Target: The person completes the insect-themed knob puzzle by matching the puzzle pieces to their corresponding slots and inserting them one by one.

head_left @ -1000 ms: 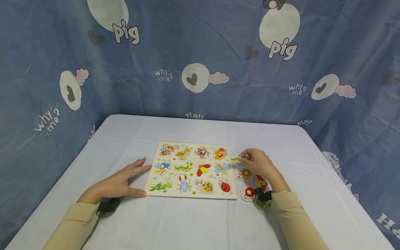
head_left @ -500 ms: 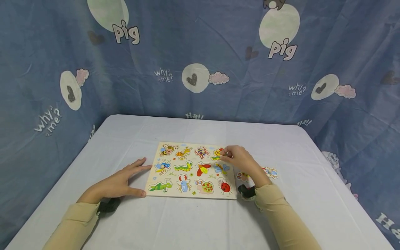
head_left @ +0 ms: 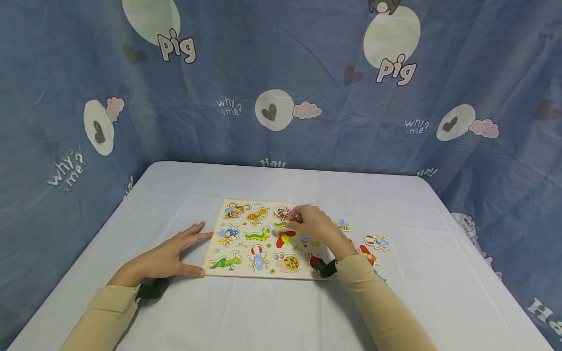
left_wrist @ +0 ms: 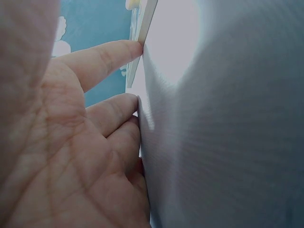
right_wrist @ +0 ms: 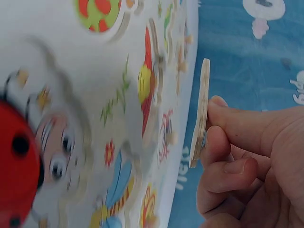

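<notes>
A wooden insect puzzle board (head_left: 272, 250) lies on the white table, with pictures of bees, a spider, a ladybird and other insects. My right hand (head_left: 314, 225) pinches a green caterpillar puzzle piece (head_left: 280, 225) between thumb and fingers, above the board near the spider. Seen edge-on in the right wrist view, this piece (right_wrist: 201, 114) is held off the board, its picture facing away. My left hand (head_left: 175, 253) rests on the table with fingers spread, its index fingertip and thumb at the board's left edge. In the left wrist view that board edge (left_wrist: 142, 42) meets a fingertip.
Right of the board lie loose puzzle pieces, among them a blue and red beetle (head_left: 377, 242), a red-winged insect (head_left: 368, 255) and a blue-winged bee (head_left: 342, 224). My right forearm partly covers that area. A blue printed curtain (head_left: 281, 63) hangs behind the table.
My right hand has carried the caterpillar piece leftward from beside the board's right edge, over the top-right picture, to near the spider. The left hand has stayed still.
</notes>
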`<state>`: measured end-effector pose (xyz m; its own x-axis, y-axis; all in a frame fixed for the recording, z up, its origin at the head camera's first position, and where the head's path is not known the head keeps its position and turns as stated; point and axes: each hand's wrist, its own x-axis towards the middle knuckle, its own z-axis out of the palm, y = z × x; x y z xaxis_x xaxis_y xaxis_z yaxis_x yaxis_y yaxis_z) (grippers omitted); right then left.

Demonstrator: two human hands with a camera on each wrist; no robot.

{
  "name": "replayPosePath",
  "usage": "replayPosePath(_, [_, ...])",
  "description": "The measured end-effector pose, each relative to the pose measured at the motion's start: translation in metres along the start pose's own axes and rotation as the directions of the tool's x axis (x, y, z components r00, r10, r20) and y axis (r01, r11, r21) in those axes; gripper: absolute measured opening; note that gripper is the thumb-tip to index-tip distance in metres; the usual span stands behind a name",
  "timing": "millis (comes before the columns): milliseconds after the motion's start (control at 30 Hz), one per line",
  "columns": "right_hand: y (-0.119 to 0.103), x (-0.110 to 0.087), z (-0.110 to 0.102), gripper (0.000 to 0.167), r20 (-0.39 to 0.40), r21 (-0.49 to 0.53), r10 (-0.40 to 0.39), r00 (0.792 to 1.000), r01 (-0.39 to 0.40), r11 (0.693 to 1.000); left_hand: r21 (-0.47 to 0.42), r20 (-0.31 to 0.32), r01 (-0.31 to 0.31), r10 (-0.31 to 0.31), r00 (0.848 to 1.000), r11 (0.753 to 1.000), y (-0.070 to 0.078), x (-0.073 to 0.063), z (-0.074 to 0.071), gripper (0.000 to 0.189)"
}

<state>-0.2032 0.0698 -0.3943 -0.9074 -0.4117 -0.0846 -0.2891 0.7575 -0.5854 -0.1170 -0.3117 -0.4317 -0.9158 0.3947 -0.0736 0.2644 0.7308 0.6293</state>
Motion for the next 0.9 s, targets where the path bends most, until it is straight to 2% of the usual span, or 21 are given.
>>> replayPosePath(233, [-0.011, 0.010, 0.015, 0.012, 0.017, -0.047, -0.040, 0.999, 0.041, 0.998, -0.006, 0.000, -0.001, 0.001, 1.000, 1.000, 0.001, 0.000, 0.000, 0.102])
replayPosePath(467, [-0.023, 0.016, 0.026, 0.010, 0.058, -0.038, -0.072, 0.996, 0.075, 0.996, -0.006, 0.003, 0.007, -0.007, 1.000, 1.000, 0.000, 0.000, 0.001, 0.102])
replayPosePath(900, [-0.037, 0.024, 0.043, 0.010, 0.082, -0.047, -0.059, 0.995, 0.063, 0.997, 0.012, 0.000, 0.008, -0.008, 1.000, 1.000, -0.002, 0.001, 0.001, 0.102])
